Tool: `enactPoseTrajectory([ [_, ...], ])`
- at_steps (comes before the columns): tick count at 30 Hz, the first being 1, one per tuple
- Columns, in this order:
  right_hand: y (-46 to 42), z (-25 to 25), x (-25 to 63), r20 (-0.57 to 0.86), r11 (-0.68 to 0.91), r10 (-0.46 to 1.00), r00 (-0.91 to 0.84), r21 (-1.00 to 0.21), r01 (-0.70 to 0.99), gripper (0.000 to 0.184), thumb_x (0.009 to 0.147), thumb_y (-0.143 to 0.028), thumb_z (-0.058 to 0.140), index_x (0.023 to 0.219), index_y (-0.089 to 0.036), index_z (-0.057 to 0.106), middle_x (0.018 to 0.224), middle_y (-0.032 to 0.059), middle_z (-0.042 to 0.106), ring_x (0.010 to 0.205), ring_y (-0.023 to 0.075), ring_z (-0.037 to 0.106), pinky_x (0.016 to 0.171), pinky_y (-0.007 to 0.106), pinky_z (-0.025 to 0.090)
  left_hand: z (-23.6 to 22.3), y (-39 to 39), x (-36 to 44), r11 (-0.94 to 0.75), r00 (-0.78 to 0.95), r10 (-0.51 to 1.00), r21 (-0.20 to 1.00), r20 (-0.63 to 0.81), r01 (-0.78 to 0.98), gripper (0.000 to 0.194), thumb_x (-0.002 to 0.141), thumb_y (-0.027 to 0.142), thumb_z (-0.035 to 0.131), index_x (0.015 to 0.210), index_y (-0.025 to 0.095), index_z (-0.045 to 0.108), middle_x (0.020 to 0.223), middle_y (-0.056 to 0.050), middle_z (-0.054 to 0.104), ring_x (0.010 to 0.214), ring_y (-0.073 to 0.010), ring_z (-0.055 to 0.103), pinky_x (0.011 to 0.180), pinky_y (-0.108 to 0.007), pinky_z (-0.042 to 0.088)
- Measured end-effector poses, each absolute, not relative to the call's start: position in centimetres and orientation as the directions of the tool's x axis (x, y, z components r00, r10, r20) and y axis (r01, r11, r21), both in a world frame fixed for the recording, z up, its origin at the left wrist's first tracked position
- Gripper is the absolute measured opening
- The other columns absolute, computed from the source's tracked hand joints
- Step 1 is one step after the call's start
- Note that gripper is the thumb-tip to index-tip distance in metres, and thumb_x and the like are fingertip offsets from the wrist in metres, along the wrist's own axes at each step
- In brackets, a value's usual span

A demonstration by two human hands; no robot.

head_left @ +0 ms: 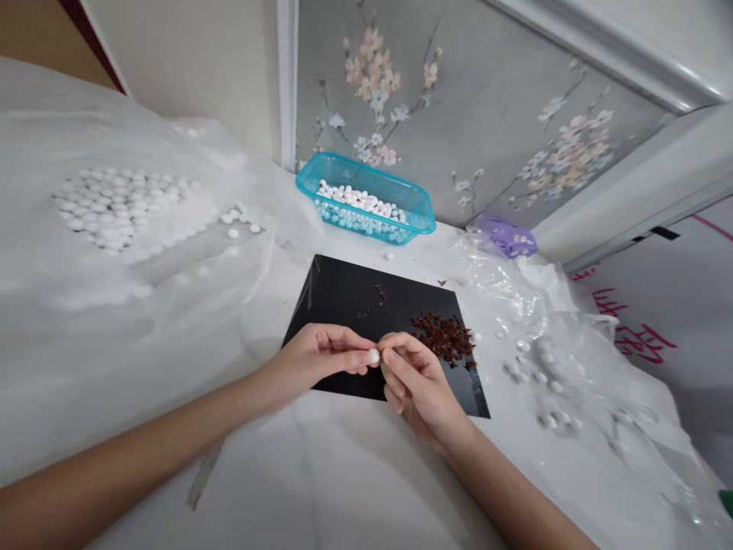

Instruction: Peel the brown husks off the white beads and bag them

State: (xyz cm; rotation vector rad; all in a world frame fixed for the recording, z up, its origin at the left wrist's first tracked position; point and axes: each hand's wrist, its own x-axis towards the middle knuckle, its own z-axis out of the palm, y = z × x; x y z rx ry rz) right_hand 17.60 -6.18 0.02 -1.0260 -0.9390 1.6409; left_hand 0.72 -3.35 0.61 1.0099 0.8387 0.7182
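Observation:
My left hand (332, 353) pinches a small white ball (374, 356) between thumb and fingertips, above a black mat (349, 298). Close against the ball's right side, my right hand (413, 374) has its thumb and forefinger pressed together. Whatever lies between those right fingertips is too small or hidden to make out. A pile of small dark reddish-brown pieces (443, 338) rests on the right part of the mat, just beyond my right hand. A few loose brown bits (379, 292) lie near the mat's far side.
A blue plastic basket (366, 179) holding many white balls stands against the flowered wall. At left, a clear plastic bag (229, 275) spreads around more white balls (123, 206). To the right are crumpled clear bags (509, 298), with white pieces inside, and a purple packet (509, 237).

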Motion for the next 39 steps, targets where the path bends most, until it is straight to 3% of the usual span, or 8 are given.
enactPoseTrajectory([
  [9, -6.2, 0.0, 17.7, -0.205, -0.268, 0.957, -0.205, -0.897, -0.352, 0.013, 0.074, -0.031, 0.069, 0.079, -0.020, 0.063, 0.059, -0.0061, 0.046, 0.043, 0.0023, 0.034, 0.034, 0.012, 0.041, 0.4, -3.2, 0.6, 0.365, 0.510, 0.822, 0.923, -0.256, -0.125, 0.020, 0.070, 0.031, 0.071, 0.086, 0.019, 0.072, 0.085, -0.003, 0.071, 0.075, -0.0117, 0.061, 0.077, -0.026, 0.049],
  [20, -6.2, -0.2, 17.5, -0.173, -0.253, 0.952, -0.251, -0.908, -0.334, 0.011, 0.076, -0.030, 0.066, 0.079, -0.021, 0.061, 0.071, -0.0049, 0.050, 0.044, 0.0013, 0.037, 0.036, 0.013, 0.046, 0.6, -3.3, 0.5, 0.384, 0.517, 0.810, 0.917, -0.276, -0.111, 0.016, 0.068, 0.030, 0.073, 0.079, 0.018, 0.072, 0.072, 0.000, 0.068, 0.069, -0.0094, 0.058, 0.072, -0.023, 0.048],
  [27, -6.0, -0.3, 17.6, -0.123, -0.196, 0.961, -0.249, -0.936, -0.293, 0.024, 0.076, -0.030, 0.066, 0.097, -0.027, 0.055, 0.086, -0.0048, 0.049, 0.045, 0.0010, 0.040, 0.036, 0.016, 0.048, 0.8, -3.3, 0.5, 0.360, 0.516, 0.817, 0.927, -0.257, -0.109, 0.011, 0.069, 0.027, 0.071, 0.075, 0.018, 0.072, 0.065, 0.001, 0.064, 0.065, -0.0091, 0.057, 0.070, -0.022, 0.046],
  [36, -6.1, -1.0, 17.4, -0.124, -0.154, 0.975, -0.182, -0.974, -0.163, 0.021, 0.078, -0.038, 0.063, 0.084, -0.021, 0.053, 0.054, -0.0085, 0.044, 0.041, 0.0046, 0.036, 0.037, 0.018, 0.045, 0.6, -3.0, 0.5, 0.331, 0.490, 0.832, 0.942, -0.261, -0.061, 0.019, 0.070, 0.030, 0.071, 0.083, 0.017, 0.070, 0.079, -0.003, 0.070, 0.071, -0.0115, 0.060, 0.074, -0.025, 0.048],
  [39, -5.9, -0.5, 17.9, -0.116, -0.118, 0.981, -0.157, -0.993, -0.004, 0.022, 0.080, -0.041, 0.059, 0.081, -0.021, 0.052, 0.046, -0.0096, 0.039, 0.037, 0.0058, 0.035, 0.035, 0.019, 0.039, 0.7, -2.9, 0.6, 0.306, 0.474, 0.841, 0.952, -0.263, -0.015, 0.024, 0.069, 0.034, 0.071, 0.084, 0.016, 0.070, 0.079, -0.003, 0.069, 0.072, -0.0118, 0.060, 0.074, -0.026, 0.048],
])
